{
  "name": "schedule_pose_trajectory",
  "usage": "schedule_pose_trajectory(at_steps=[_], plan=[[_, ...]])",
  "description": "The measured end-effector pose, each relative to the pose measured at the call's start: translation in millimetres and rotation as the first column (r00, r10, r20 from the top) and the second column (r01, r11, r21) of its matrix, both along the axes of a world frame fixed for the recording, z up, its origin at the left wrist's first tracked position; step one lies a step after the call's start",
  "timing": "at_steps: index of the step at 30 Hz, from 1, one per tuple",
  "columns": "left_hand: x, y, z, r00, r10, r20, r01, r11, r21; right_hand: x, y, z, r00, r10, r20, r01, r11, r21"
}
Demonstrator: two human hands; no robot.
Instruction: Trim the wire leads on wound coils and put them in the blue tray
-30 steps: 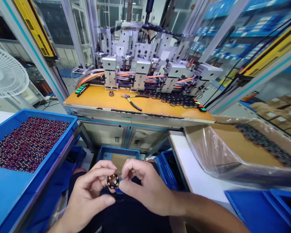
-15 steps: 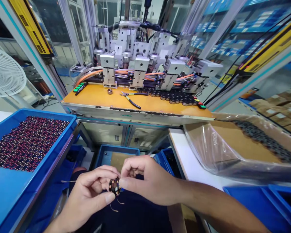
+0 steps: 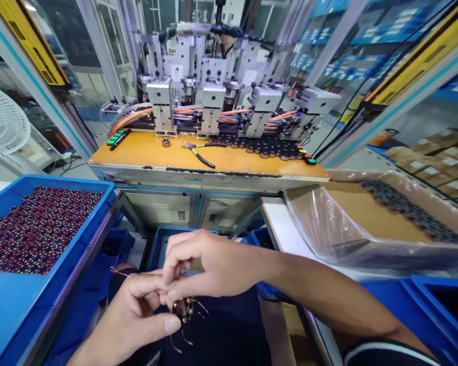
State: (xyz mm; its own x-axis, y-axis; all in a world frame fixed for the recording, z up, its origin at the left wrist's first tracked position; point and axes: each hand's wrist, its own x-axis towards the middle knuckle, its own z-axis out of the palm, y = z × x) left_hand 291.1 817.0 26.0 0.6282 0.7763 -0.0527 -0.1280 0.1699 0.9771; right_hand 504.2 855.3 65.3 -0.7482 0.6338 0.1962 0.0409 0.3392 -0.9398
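Observation:
My left hand pinches a small round wound stator, black with copper coils, between thumb and fingers. Several thin wire leads stick out from it below and to the right. Over the top of the stator reaches my right hand, its thumb and fingers closed together against my left fingertips. What sits in that right-hand pinch is hidden. Another thin wire pokes out to the left, behind my left fingers.
Ahead stands a machine with metal clamps over an orange bench top. On it lie cutting pliers, a single stator and rows of black parts. A blue tray is at left, a plastic-lined box at right.
My right hand has moved left, across the stator to my left fingertips. The stator has tilted and sits slightly lower, with more leads showing at its right. The head view has shifted slightly.

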Motion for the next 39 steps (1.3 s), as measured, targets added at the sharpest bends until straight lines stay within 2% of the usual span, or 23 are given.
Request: schedule_pose_trajectory(at_steps=[2, 4, 7, 10, 14, 20, 25, 29, 33, 39], plan=[[-1, -2, -1.2, 0.999, 0.032, 0.02, -0.032, 0.999, 0.005, -6, -1, -3.1, 1.0, -0.029, 0.006, 0.029, 1.0, 0.005], [-3, -3, -3.2, 0.995, 0.094, 0.047, -0.095, 0.995, 0.029, -7, -5, -5.3, 0.989, -0.145, 0.026, 0.146, 0.989, -0.03], [-6, -2, -5.0, 0.984, 0.162, 0.074, -0.168, 0.983, 0.073, -6, -14, -4.3, 0.952, -0.302, 0.056, 0.307, 0.943, -0.126], [-7, 0, -4.8, 0.979, 0.19, 0.076, -0.198, 0.972, 0.126, -4, -24, 0.7, 0.927, -0.359, 0.107, 0.375, 0.893, -0.25], [-4, 1, -3.9, 0.982, 0.182, 0.054, -0.189, 0.968, 0.165, -4, -32, 6.6, 0.929, -0.319, 0.186, 0.367, 0.859, -0.358], [-2, 1, -2.1, 0.983, 0.177, 0.052, -0.183, 0.971, 0.155, -4, -31, 7.0, 0.926, -0.263, 0.271, 0.337, 0.899, -0.279], [-2, -1, -8.3, 0.978, 0.119, 0.171, -0.12, 0.993, -0.004, -5, -34, 9.6, 0.929, -0.282, 0.238, 0.326, 0.929, -0.173], [0, -3, -15.0, 0.962, 0.09, 0.257, -0.063, 0.992, -0.11, -3, -39, 9.6, 0.933, -0.285, 0.22, 0.32, 0.937, -0.142], [3, -3, -17.9, 0.957, 0.065, 0.282, -0.033, 0.993, -0.116, -1, -44, 7.3, 0.936, -0.303, 0.182, 0.331, 0.931, -0.155], [3, -4, -17.0, 0.96, 0.087, 0.268, -0.075, 0.996, -0.054, 1, -49, 5.7, 0.943, -0.298, 0.147, 0.323, 0.927, -0.19]])
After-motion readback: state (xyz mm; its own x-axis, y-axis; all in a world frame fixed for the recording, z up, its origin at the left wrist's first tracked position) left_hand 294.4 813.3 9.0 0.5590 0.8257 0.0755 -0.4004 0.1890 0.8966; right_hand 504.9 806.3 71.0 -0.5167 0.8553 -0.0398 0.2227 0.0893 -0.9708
